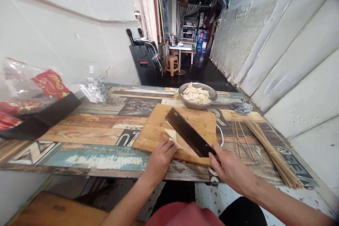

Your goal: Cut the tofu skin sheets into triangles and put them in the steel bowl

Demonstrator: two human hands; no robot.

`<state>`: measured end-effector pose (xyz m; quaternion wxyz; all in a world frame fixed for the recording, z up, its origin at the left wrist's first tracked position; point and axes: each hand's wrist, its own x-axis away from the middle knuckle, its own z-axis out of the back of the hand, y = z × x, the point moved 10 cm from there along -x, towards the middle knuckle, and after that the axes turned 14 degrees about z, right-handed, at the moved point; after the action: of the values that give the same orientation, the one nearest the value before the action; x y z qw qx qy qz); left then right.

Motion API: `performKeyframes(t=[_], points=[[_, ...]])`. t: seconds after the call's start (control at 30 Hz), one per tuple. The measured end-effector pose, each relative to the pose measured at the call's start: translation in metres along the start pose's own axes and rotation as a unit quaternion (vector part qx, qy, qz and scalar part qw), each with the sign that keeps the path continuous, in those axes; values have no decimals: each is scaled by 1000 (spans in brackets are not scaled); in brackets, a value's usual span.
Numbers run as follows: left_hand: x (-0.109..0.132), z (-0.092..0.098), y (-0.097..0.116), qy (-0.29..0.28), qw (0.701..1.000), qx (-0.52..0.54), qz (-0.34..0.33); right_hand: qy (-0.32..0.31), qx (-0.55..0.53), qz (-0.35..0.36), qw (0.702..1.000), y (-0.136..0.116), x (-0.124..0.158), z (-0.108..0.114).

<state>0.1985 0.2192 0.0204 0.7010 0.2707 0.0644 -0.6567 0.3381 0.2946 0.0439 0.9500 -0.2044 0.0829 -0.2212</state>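
Note:
My right hand (225,164) is closed round the handle of a dark, broad-bladed cleaver (186,132), which slants up and left over the wooden cutting board (152,127). My left hand (162,157) has its fingers bent together, holding down a pale, flat triangular piece of food (177,144) near the board's front edge. Another pale triangular piece (171,133) lies just beyond the fingertips, left of the blade. Behind the board stands a metal bowl (183,101) heaped with similar pale triangles. The blade hides part of the board and perhaps more pieces.
Right of the board lie several loose thin sticks (235,136) and a tied bundle of sticks (272,152). A grey cloth (241,107) sits behind them. A black tray (59,109) with plastic packages is at the left, near a crumpled silvery bag (95,90).

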Motion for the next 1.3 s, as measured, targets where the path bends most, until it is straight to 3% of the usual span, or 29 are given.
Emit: performKeyframes(t=[0.1, 0.23, 0.4, 0.63, 0.8, 0.87, 1.03, 1.13, 1.2, 1.3], points=[[-11, 2, 2, -44, 999, -22, -14, 72, -9, -29, 997, 15, 14, 19], [-31, -2, -3, -128, 987, -92, -33, 101, -32, -41, 993, 26, 29, 28], [-48, -24, -10, -297, 948, -107, -30, 113, -86, -96, 985, 44, 48, 10], [-65, -35, -12, -364, 920, -143, -28, 159, -237, -145, 947, 64, 73, -19], [-80, -28, -25, -353, 933, -68, -6, 177, -274, -151, 933, 67, 80, -31], [-96, -25, -32, -328, 943, -49, 23, 184, -281, -154, 929, 68, 82, -36], [-188, -10, -35, -145, 981, 72, 107, 213, -276, -159, 923, 75, 88, -42], [-235, -11, -27, -89, 984, 111, 112, 231, -276, -166, 918, 81, 90, -45], [-241, -17, -25, -98, 985, 95, 104, 233, -281, -167, 916, 82, 90, -48], [-211, -27, -41, -136, 982, -35, 129, 223, -302, -172, 911, 81, 90, -51]])
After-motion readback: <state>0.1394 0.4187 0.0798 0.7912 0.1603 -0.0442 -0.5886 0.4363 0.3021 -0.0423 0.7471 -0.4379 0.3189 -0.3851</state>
